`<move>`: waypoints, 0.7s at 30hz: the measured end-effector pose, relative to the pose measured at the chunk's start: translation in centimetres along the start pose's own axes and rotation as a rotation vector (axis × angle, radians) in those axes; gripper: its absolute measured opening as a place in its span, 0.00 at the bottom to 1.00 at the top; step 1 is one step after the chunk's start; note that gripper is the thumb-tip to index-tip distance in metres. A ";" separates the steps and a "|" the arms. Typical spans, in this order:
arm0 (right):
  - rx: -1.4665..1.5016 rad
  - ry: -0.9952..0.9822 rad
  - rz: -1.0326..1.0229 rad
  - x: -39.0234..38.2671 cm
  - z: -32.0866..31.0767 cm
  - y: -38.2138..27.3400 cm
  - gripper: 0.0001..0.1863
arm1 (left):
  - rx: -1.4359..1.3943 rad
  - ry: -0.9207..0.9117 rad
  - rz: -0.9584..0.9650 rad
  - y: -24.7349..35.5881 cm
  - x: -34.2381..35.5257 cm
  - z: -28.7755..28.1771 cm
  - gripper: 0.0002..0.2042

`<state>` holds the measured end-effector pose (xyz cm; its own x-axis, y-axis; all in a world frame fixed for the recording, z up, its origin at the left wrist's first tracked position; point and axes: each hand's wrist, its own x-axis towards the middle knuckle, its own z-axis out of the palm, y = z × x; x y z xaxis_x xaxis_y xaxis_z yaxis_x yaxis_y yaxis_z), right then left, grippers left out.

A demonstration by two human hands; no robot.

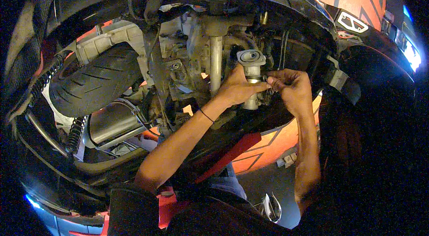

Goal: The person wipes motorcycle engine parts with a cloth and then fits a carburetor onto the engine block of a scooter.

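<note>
Centre of view: a pale metal throttle-body-like casting (251, 79), a short upright tube with a flanged round opening on top. It sits inside the opened underside of a scooter, just right of a vertical grey frame tube (216, 64) and below the dark bodywork.

Left hand (234, 88): wrapped around the casting's lower barrel from the left, fingers (245, 87) curled closed on it. My reading is that this hand steadies the part upright, so the top opening stays level while the other hand works at its side.

Right hand (290, 86): comes in from the right, fingertips (271, 80) pinched narrow on something small and dark at the casting's right flank. I cannot tell whether it is a screw, a clip or a hose end; too small and shadowed.

Arm pose: both forearms rise from the lower edge and converge on the part. The left forearm runs diagonally up and right, a thin dark band (206, 115) at the wrist. The right forearm stands almost vertical, wrist bent inward toward the casting.

Surroundings: rear tyre (91, 85) at left with a coil shock spring (77, 133) below it and a silver exhaust can (111, 122) beside that. Orange body panels (268, 144) show behind the arms and at upper right. Engine parts and hoses crowd the area behind the casting. Light is dim and the picture's edges are dark.
</note>
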<state>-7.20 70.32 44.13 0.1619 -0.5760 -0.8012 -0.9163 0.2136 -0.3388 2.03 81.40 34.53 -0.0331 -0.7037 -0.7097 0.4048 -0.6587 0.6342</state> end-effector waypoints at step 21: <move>-0.189 0.355 -0.145 -0.6 2.9 1.0 0.14 | -0.237 -0.008 0.116 -1.7 1.0 0.8 0.31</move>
<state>-7.16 73.16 42.87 0.1884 -0.8324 -0.5212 -0.9498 -0.0194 -0.3124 0.57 81.60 32.98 0.0197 -0.7736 -0.6333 0.6087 -0.4933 0.6214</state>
